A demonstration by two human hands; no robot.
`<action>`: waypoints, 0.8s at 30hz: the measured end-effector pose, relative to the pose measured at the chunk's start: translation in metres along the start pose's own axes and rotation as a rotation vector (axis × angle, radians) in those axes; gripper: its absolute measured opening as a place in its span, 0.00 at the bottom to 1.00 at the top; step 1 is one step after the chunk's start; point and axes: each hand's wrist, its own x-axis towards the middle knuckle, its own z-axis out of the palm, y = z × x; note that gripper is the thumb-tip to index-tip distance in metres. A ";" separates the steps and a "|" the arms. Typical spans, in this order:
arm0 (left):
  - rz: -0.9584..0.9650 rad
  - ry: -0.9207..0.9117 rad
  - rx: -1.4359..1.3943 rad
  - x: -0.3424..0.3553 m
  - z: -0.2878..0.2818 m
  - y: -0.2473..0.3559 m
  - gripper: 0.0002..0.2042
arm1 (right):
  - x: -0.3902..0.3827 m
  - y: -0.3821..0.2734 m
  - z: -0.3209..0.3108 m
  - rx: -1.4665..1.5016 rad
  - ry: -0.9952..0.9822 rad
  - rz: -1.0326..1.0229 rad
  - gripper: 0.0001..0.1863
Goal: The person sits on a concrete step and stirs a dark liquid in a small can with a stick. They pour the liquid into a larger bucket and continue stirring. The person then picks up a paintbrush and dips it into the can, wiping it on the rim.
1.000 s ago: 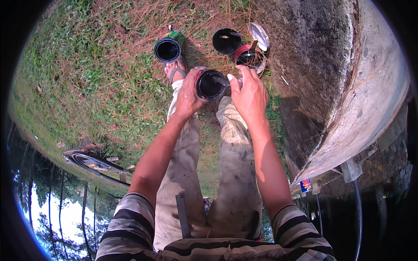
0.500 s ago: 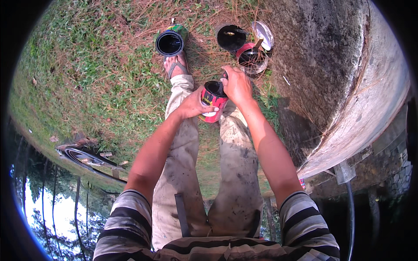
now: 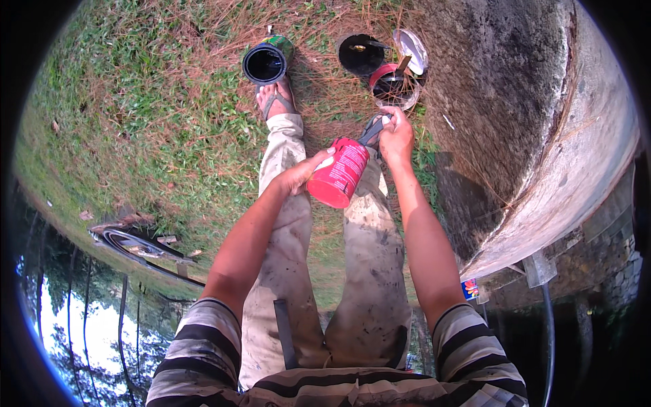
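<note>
My left hand [image 3: 304,175] is closed around the side of a red paint can [image 3: 338,173], between my knees. The can is tipped, its base toward me and its mouth facing away, so its inside is hidden. In my right hand [image 3: 396,139] is a dark narrow tool [image 3: 371,131], pinched between the fingers, its lower end at the can's mouth. Whether it is a brush or a scraper I cannot tell. Past my left foot stands a green can [image 3: 280,45] with a black-coated inside.
Ahead sit a dark round container [image 3: 358,62] and a red-rimmed can [image 3: 382,71] with a stick in it. A white lid [image 3: 411,49] leans beside them, near the stained concrete surface [image 3: 488,102] on my right. Grass and dry needles cover the ground.
The red can has gone from nearly upright to tipped, its mouth turned away and right. My right hand has moved right and slightly back from the can, still with the dark tool.
</note>
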 end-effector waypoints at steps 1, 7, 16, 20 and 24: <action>-0.006 0.015 -0.034 -0.004 0.005 0.003 0.40 | 0.001 0.002 0.001 -0.030 0.036 -0.052 0.17; -0.082 -0.008 -0.019 -0.010 0.007 0.014 0.39 | -0.004 -0.010 -0.009 0.114 0.234 0.079 0.19; 0.215 0.114 0.893 -0.004 0.008 0.033 0.45 | 0.005 0.007 -0.014 0.108 0.424 0.072 0.20; 0.549 0.232 1.065 0.003 0.000 0.023 0.49 | 0.008 0.017 -0.019 0.200 0.226 0.000 0.18; 0.763 0.435 1.091 0.004 0.012 0.030 0.53 | -0.015 -0.018 -0.004 0.028 -0.125 0.054 0.18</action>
